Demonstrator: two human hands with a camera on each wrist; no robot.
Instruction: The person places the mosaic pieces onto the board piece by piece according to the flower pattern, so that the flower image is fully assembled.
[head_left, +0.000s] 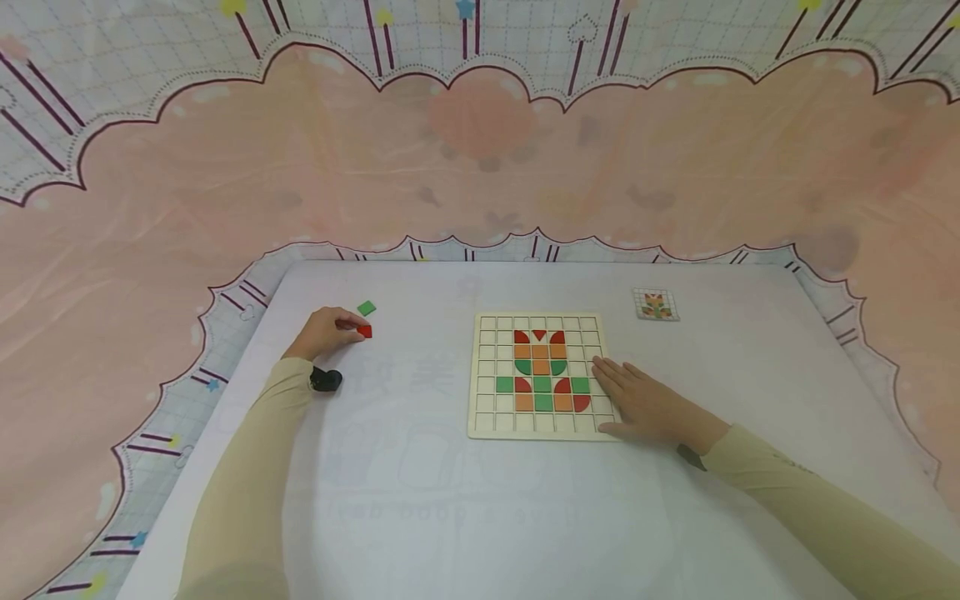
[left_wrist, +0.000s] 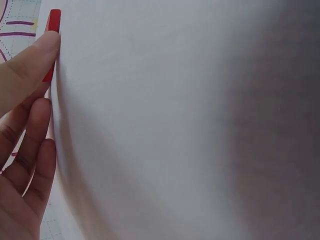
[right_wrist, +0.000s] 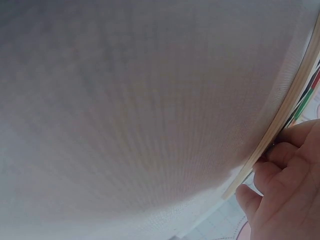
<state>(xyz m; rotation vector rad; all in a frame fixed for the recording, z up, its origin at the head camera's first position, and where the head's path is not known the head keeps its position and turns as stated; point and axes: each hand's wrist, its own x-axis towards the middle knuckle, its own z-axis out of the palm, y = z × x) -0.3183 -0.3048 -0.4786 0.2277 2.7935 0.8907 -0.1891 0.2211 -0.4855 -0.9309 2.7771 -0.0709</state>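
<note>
My left hand (head_left: 325,333) is low over the left of the table and pinches a small red tile (head_left: 364,332) between thumb and fingers. In the left wrist view the red tile (left_wrist: 54,21) is seen nearly edge-on beside the thumb. Just beyond it lies a green square tile (head_left: 366,308). A pale wooden grid board (head_left: 486,423) bears red, orange and green tiles forming a flower-like pattern. My right hand (head_left: 651,408) rests at the board's right edge, its fingers extended over the rim. Up close, the right wrist view shows the board's side (right_wrist: 274,127) against the fingers.
A small card (head_left: 656,305) with a similar flower pattern on a grid lies beyond the board, to the right. Everything sits on a white tabletop (head_left: 405,500). Behind the table hangs a peach and white patterned cloth (head_left: 360,167).
</note>
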